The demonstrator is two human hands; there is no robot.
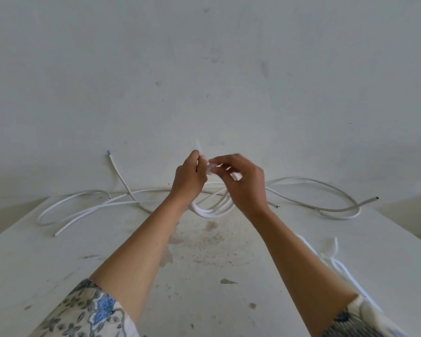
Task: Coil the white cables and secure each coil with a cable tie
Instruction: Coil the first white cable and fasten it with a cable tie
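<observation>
1. Gripping a thin translucent cable tie [198, 146], the left hand [188, 177] has its fingers curled round it. The tie's free end sticks up above the knuckles.
2. Right hand [244, 183] sits just beside the left, fingertips almost meeting it. Its fingers are curled, with a white piece of the coil showing between them. The fingertips are blurred, so the exact pinch point cannot be told.
3. Coil [212, 211] of white cable, several turns, hangs below and between both hands over the far half of the table. Whether its lowest bend touches the top cannot be told.
4. Both forearms are bare and reach forward. A blue-and-grey flowered left sleeve [88, 310] and a matching right sleeve [365, 319] sit at the bottom edge.
5. Left loose cable [71, 203], white, lies in wide open loops on the far left of the table. One end rises against the wall, with a bluish tip.
6. Right loose cable [326, 190], greyer, lies in a long loop on the far right, its cut end pointing right.
7. Thin white strips [336, 249] lie on the table just beside the right forearm, partly hidden by it.
8. Table [204, 276] is white and stained with brownish marks in the middle. Pale scuffed wall [204, 69] stands behind it.
</observation>
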